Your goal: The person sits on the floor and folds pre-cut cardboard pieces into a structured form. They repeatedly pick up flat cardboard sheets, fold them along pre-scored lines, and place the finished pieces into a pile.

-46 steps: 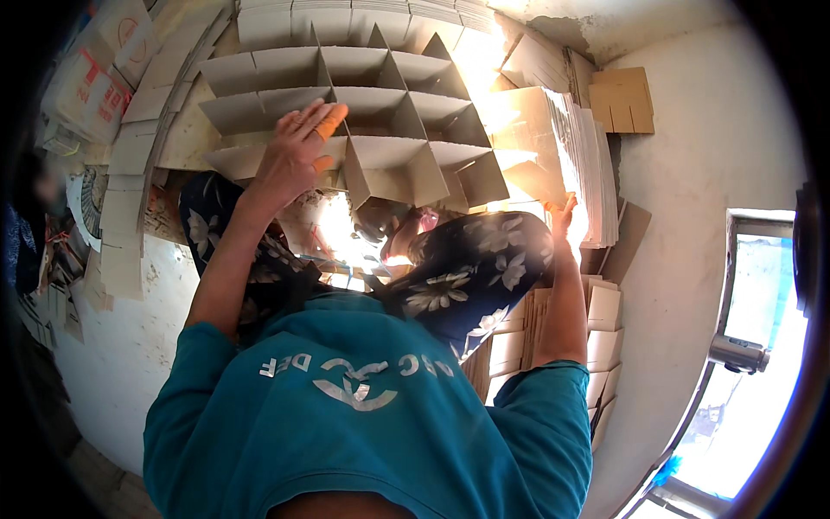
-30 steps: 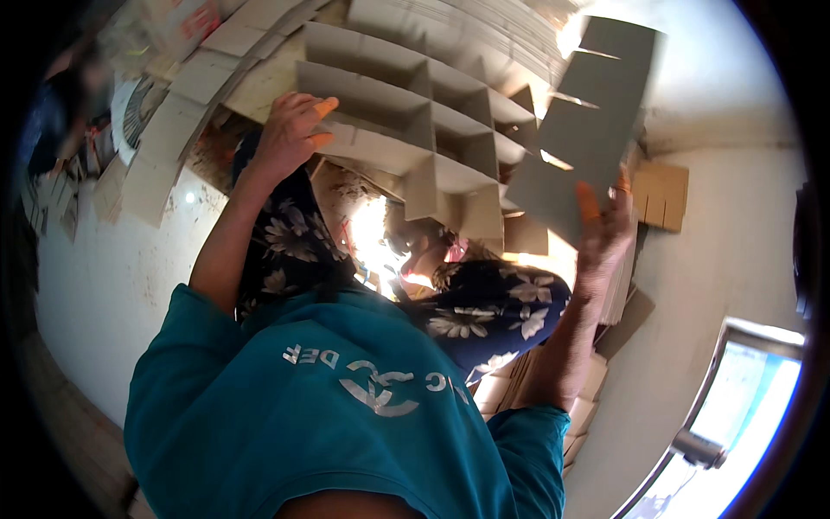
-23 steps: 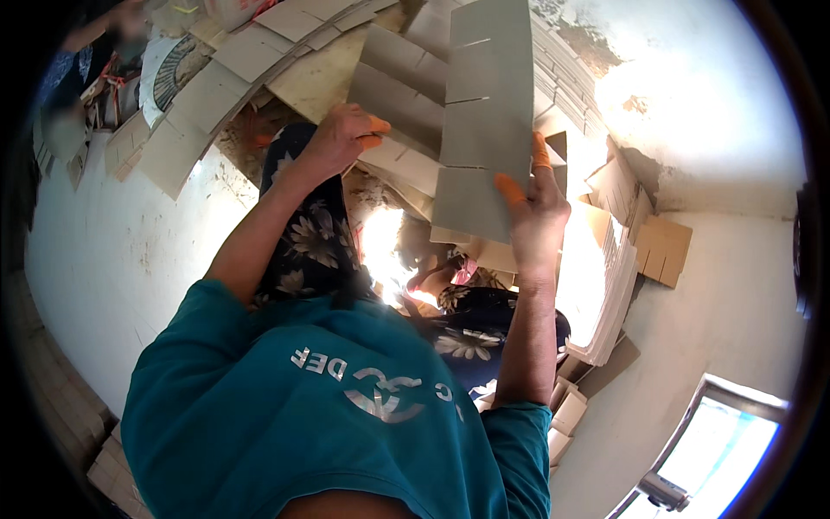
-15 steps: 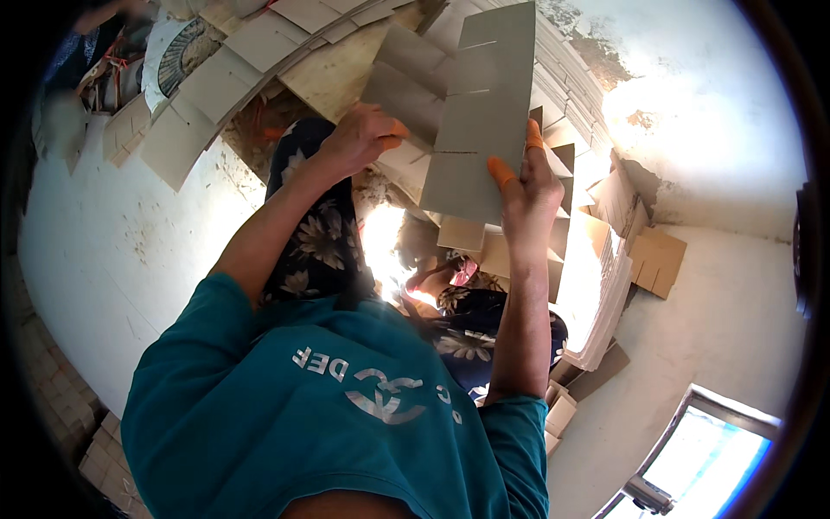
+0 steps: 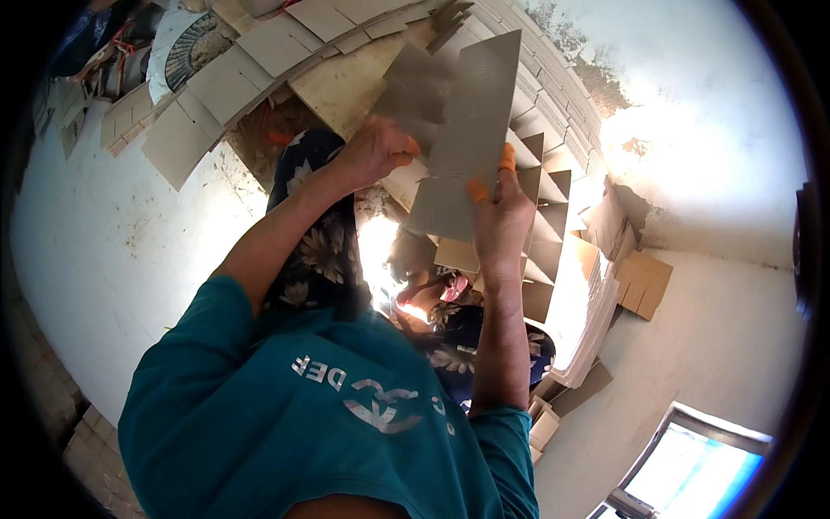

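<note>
My right hand (image 5: 504, 221), with orange covers on its fingers, grips a long grey cardboard divider strip (image 5: 467, 138) by its near right edge. The strip is tilted upright and has short slots across it. Close to its left side, my left hand (image 5: 373, 156) is closed, also with orange finger covers. A second cardboard strip (image 5: 413, 91), slightly blurred, rises from the left fingers; their exact hold on it is partly hidden. Behind and right of my right hand stands a cardboard divider grid (image 5: 546, 216) with open square cells, partly covered by the strip.
Stacked cardboard strips (image 5: 540, 95) line the far right by the stained wall (image 5: 709, 130). More cardboard pieces (image 5: 226, 82) lie in a row at the far left. A loose slotted piece (image 5: 644, 284) lies on the right. My knees in flowered trousers (image 5: 316, 233) flank the work.
My right hand and its strip have come lower and a little left. The left hand has shifted slightly right and down. More of the grid's cells now show.
</note>
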A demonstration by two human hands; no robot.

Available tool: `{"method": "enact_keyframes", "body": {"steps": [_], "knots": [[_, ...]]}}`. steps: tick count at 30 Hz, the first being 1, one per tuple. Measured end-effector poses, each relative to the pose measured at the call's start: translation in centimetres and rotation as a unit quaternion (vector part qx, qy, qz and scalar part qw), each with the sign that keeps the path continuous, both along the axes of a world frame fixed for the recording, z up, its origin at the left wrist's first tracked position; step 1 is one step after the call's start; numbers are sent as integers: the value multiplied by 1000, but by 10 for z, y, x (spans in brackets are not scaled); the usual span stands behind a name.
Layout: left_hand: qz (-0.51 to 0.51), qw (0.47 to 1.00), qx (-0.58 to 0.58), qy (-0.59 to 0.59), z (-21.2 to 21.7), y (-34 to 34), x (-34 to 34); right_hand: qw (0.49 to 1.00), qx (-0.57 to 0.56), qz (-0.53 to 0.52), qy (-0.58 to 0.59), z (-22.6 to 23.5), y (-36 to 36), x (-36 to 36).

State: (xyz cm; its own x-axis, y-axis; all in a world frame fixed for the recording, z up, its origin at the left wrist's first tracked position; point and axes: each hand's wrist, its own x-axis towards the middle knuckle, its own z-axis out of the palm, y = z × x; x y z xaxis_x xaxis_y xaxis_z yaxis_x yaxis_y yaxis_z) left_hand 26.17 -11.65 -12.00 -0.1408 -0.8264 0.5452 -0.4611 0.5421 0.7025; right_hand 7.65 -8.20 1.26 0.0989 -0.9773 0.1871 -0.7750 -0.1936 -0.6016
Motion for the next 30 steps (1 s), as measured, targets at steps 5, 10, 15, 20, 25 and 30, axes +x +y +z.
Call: {"method": "enact_keyframes", "body": {"steps": [5, 10, 15, 20, 25, 30], "knots": [[-5, 999, 9, -35, 0, -2, 1, 997, -8, 69, -22, -23, -11, 0], [-17, 997, 65, -38, 7, -1, 1, 996, -28, 84, 19, -49, -19, -1], [-18, 997, 78, -18, 10, -2, 3, 988, 30, 149, -10, -26, -27, 5], [-19, 998, 56, -16, 9, -4, -2, 976, 74, 184, 85, -56, -34, 5], [-6, 997, 48, -68, 11, -2, -1, 971, 130, 151, 129, -56, -20, 11], [31, 978, -52, -201, 10, 7, -4, 998, -9, 38, 57, -59, -51, -43]]}}
